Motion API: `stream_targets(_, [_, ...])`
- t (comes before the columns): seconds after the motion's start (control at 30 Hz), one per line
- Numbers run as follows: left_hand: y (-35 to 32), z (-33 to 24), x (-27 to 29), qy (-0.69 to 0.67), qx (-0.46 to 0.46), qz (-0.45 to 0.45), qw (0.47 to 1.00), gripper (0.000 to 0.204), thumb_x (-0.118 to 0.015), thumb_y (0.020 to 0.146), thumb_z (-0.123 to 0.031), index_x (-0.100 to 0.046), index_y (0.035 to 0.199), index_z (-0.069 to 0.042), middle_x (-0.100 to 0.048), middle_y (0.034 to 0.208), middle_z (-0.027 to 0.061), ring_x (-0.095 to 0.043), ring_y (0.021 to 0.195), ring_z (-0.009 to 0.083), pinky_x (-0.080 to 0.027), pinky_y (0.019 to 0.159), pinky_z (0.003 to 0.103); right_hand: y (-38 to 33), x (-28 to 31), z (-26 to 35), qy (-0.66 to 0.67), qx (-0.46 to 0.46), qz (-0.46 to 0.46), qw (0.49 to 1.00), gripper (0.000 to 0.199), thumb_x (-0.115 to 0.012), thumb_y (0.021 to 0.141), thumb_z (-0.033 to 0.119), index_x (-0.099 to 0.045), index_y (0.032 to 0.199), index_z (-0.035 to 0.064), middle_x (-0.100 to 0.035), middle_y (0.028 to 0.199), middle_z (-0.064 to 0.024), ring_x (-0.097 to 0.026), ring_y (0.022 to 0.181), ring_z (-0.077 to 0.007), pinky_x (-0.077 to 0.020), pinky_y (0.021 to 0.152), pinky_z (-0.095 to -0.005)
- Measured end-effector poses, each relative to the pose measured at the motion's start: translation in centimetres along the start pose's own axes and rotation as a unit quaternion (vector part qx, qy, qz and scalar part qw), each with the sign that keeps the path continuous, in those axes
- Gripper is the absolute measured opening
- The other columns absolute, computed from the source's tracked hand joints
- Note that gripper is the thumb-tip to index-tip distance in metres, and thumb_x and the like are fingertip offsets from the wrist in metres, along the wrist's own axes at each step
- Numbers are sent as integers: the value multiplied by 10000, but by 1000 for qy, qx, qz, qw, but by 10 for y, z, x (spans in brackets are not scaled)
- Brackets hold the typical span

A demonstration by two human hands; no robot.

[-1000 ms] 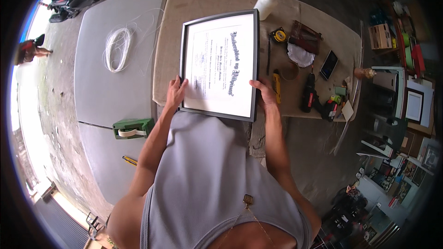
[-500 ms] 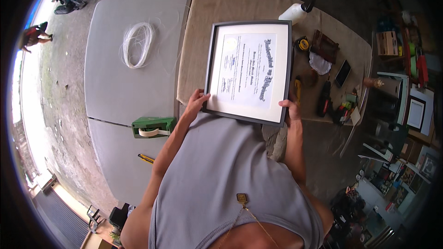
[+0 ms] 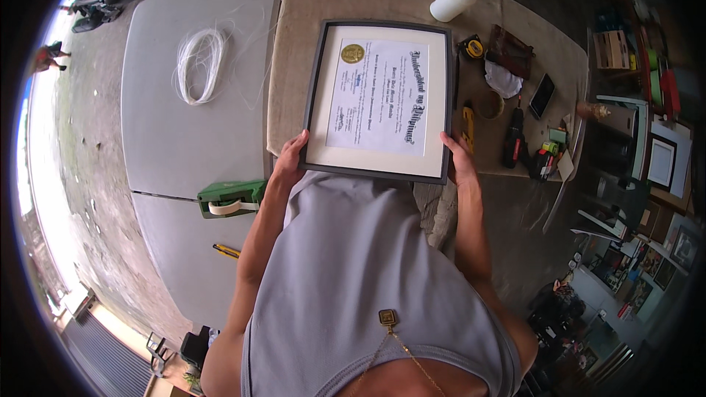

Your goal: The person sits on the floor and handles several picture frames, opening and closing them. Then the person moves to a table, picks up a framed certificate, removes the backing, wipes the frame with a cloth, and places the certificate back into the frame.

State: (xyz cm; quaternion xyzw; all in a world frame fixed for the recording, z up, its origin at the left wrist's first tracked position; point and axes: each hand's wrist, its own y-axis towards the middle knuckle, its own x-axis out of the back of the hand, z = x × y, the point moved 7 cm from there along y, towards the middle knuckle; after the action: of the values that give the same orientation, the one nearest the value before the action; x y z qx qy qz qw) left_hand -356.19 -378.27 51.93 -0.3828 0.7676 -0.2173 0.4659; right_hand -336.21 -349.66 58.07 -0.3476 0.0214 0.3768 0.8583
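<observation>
Black-framed certificate | gold seal, cream mat | hands pinching both side edges

Grey sleeveless top; thin gold-coloured chain; squarish gold-and-dark pendant; hands bare.

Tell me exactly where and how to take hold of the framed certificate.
I'd grip the framed certificate by its two side edges toward the near corners, one hand from each side. It is flat and rectangular, so the opposite edges of the dark border likely give a balanced hold. The left hand and right hand hold it there now.
</observation>
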Motion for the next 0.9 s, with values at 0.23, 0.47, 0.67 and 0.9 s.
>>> stream_targets(0.23, [-2,-13,-6,52,-20,-14,998,427,-534,893,-343,-550,1056,52,-620,953,94,-598,853,160,-479,758,274,12,4,-19,43,-34,3,999,521,-613,840,328,-483,1208,-18,-564,1121,-92,-553,1002,-166,-437,848,-288])
stream_targets(0.47, [-5,-20,-6,86,-42,-47,994,426,-536,892,-344,-559,1057,48,-624,956,101,-604,838,165,-481,750,279,-1,15,-57,93,-13,-5,996,491,-613,839,268,-468,1216,-11,-564,1107,-83,-551,993,-171,-444,841,-281])
stream_targets(0.67, [-11,-27,-4,190,-122,-128,966,418,-576,869,-336,-564,1073,28,-613,986,91,-587,868,154,-466,756,281,-19,1,-35,39,65,-50,996,535,-582,862,179,-356,1311,-2,-517,1188,-102,-513,1064,-165,-419,886,-281])
stream_targets(0.9, [-51,-56,-126,693,-405,-43,595,429,-674,757,-219,-552,1131,-48,-588,1063,129,-540,998,301,-386,900,390,-15,9,-35,14,44,-72,996,518,-552,882,173,-348,1328,8,-494,1223,-101,-496,1088,-154,-397,908,-274])
